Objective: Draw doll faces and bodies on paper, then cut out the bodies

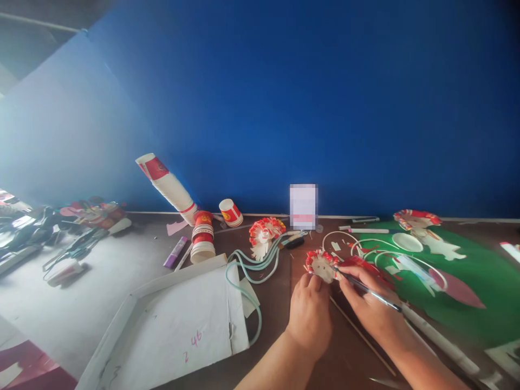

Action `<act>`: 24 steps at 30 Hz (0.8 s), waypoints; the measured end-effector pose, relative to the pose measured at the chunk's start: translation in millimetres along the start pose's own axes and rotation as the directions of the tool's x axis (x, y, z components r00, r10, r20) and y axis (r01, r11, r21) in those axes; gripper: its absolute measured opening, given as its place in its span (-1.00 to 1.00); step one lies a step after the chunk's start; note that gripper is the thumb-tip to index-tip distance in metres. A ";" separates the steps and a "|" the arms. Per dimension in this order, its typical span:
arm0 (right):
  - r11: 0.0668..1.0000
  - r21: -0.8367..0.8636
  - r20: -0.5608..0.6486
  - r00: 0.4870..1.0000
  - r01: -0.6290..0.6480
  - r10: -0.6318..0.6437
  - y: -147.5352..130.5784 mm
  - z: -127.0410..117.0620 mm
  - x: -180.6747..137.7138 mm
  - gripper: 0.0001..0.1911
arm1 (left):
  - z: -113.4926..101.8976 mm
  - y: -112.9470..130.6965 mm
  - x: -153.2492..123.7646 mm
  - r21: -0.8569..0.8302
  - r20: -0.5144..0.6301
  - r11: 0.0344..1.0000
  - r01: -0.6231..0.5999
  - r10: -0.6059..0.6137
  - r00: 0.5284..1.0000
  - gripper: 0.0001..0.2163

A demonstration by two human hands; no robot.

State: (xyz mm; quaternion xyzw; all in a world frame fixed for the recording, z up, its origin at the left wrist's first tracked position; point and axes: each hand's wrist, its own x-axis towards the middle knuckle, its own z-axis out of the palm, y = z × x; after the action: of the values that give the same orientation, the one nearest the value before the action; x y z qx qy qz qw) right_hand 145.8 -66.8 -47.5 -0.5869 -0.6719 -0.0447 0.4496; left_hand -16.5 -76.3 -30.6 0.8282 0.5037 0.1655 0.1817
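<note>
My left hand (309, 313) rests on the brown table, its fingers closed on the lower edge of a small round paper-cup flower (322, 265) with red fringed petals and a drawn face. My right hand (369, 307) grips a thin pen (368, 290) whose tip touches the flower's white centre. Red paper scraps (357, 264) lie just behind my right hand.
A stack of red-and-white paper cups (167, 187) leans against the blue wall, with more cups (202, 236) beside it. A white box lid (179, 325) lies left. Teal tubing (249, 271), another cup flower (264, 234), a green sheet (479, 281) with cutouts and white rings lie around.
</note>
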 end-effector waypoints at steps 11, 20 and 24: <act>0.987 -0.055 0.110 0.984 0.150 -0.144 2.8 9.0 -1.8 -0.73 | 3.5 7.1 0.7 0.103 0.043 0.995 -0.004 -0.001 0.999 -0.67; 0.984 -0.090 0.101 0.985 0.152 -0.142 3.1 13.7 -1.0 -0.68 | 3.0 13.5 -2.3 0.154 0.012 0.988 0.034 -0.036 0.999 -0.70; 0.988 -0.093 0.113 0.987 0.122 -0.111 5.7 16.7 -2.7 -0.66 | 3.4 13.6 -1.0 0.147 0.027 0.989 0.036 -0.041 0.999 -0.69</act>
State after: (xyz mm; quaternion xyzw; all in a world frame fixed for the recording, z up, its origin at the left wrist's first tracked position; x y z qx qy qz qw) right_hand 141.1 -57.3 -61.8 -0.5697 -0.7252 -0.0728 0.3797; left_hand -4.9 -83.4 -27.3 0.8318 0.5275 0.1121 0.1313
